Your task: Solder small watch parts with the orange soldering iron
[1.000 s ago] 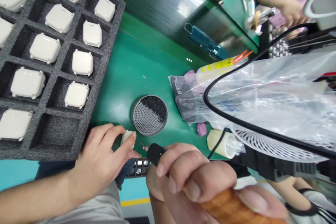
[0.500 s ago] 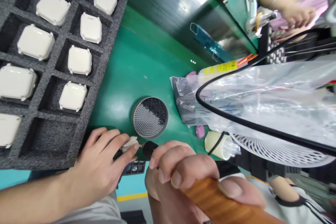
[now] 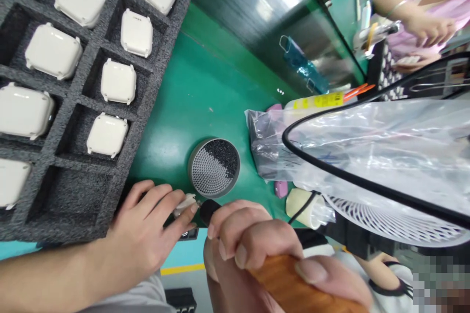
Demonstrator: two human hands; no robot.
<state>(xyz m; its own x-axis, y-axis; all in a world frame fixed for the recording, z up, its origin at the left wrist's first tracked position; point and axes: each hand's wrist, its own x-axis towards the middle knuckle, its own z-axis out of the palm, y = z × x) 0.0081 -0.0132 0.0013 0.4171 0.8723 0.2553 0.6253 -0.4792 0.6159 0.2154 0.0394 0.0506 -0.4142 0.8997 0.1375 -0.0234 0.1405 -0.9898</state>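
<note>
- The left hand (image 3: 143, 234) is pinching a small white part (image 3: 185, 202) between thumb and fingertips, and is pressing it down at the near edge of the green table (image 3: 191, 98).
- The right hand (image 3: 264, 254) is closing in a full fist round a driver (image 3: 290, 286) with an orange-brown handle. The fingers are wrapping over the handle and the thumb is lying along it.
- The driver's black nose is pointing out past the right knuckles toward the left fingertips. Its thin tip seems to be touching the white part, though the contact is too small to make out for certain.
- A round tin (image 3: 214, 167) is standing just beyond both sets of fingertips. It is holding a dotted insert, with small black bits heaping on its far side.
- A grey foam tray (image 3: 73, 195) is lying to the left of the left hand and beyond it, its near corner reaching almost to the knuckles. White cases (image 3: 107, 134) are sitting one to a pocket further out.
- Beyond the right hand and to its right, a clear plastic bag (image 3: 367, 146) is spreading over the table, and the black rim of a fan guard (image 3: 385, 220) is crossing in front of it.
- A white roll (image 3: 303, 200) and a small pink piece (image 3: 281, 188) are lying just beyond the right knuckles.
- Well apart, far beyond the right hand, a co-worker's hand (image 3: 429, 27) is working at another station.
</note>
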